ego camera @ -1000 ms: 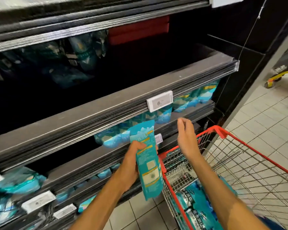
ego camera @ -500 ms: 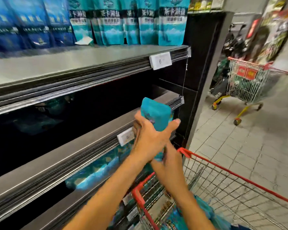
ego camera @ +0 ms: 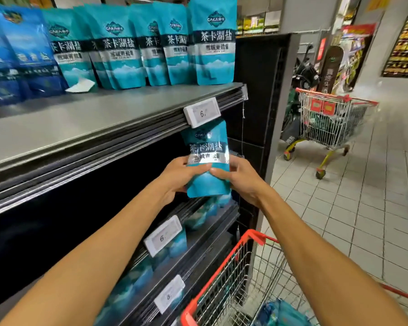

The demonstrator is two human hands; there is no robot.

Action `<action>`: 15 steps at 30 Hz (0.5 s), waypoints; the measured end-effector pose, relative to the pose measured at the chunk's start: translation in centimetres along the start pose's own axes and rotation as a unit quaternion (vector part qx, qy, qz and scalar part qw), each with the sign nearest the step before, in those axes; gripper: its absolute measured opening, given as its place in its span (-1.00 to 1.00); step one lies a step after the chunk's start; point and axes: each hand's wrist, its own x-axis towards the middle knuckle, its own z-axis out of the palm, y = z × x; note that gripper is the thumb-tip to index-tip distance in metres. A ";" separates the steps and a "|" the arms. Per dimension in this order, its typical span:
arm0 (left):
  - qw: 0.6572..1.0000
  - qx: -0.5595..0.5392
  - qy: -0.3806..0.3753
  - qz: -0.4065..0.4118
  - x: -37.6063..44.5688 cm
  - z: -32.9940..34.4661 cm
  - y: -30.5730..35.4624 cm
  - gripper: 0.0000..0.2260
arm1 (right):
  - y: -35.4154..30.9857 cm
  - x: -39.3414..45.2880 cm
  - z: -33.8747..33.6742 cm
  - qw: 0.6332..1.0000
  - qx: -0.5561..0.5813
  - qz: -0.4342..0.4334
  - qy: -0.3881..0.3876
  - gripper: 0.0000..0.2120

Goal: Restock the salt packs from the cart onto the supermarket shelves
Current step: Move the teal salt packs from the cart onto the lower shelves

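Note:
I hold a teal salt pack [ego camera: 207,158] upright in both hands, just below the top shelf's front edge [ego camera: 127,121]. My left hand [ego camera: 179,175] grips its left side and my right hand [ego camera: 239,178] grips its right side, thumbs meeting on the front. Several matching teal packs [ego camera: 212,41] stand in a row at the back of the top shelf, with darker blue packs [ego camera: 17,55] to their left. The red-rimmed wire cart [ego camera: 236,278] sits at the lower right with more packs [ego camera: 276,314] inside it.
White price tags [ego camera: 201,112] clip to the shelf edges. Lower shelves [ego camera: 198,222] hold more teal packs lying flat. A loose white paper [ego camera: 80,85] lies on the top shelf. Another loaded cart [ego camera: 332,118] stands in the tiled aisle to the right.
The pack has risen from cart level to just under the top shelf and turned front-side toward me. My right hand has joined the left on it. My view has tilted upward.

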 end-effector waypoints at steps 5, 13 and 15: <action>0.992 -0.094 0.086 -0.012 6.7 2.4 0.0 -0.76 | 2.6 4.4 -1.8 0.981 -0.091 -0.027 0.172 -0.68; 0.976 -0.019 0.205 0.067 13.8 6.9 -0.4 -0.30 | 10.7 3.0 -6.0 0.950 -0.150 -0.069 0.264 -0.84; 0.977 0.049 0.198 0.069 14.7 7.5 -0.4 -0.28 | 11.8 2.4 -6.3 0.953 -0.146 -0.059 0.257 -0.82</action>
